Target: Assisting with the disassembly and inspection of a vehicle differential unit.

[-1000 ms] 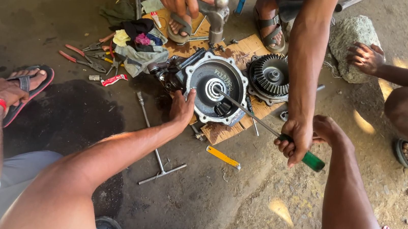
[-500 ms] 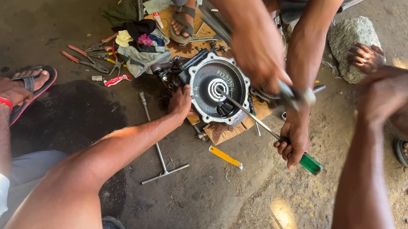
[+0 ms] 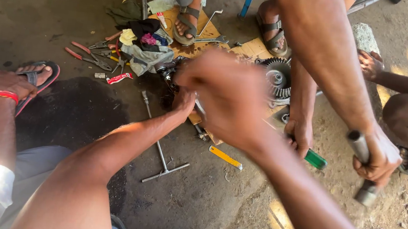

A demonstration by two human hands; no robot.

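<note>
Mid-work on the engine casing [image 3: 167, 70], which lies on the floor - the left hand [image 3: 184, 101] braces its edge and the blurred right hand [image 3: 226, 96] covers it, though I cannot tell either's fingers - so steady bracing matters.

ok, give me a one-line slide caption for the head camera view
Wearer's left hand and blurred right hand reach over a gear assembly on cardboard, beside a T-handle wrench on the dirt floor.
</note>
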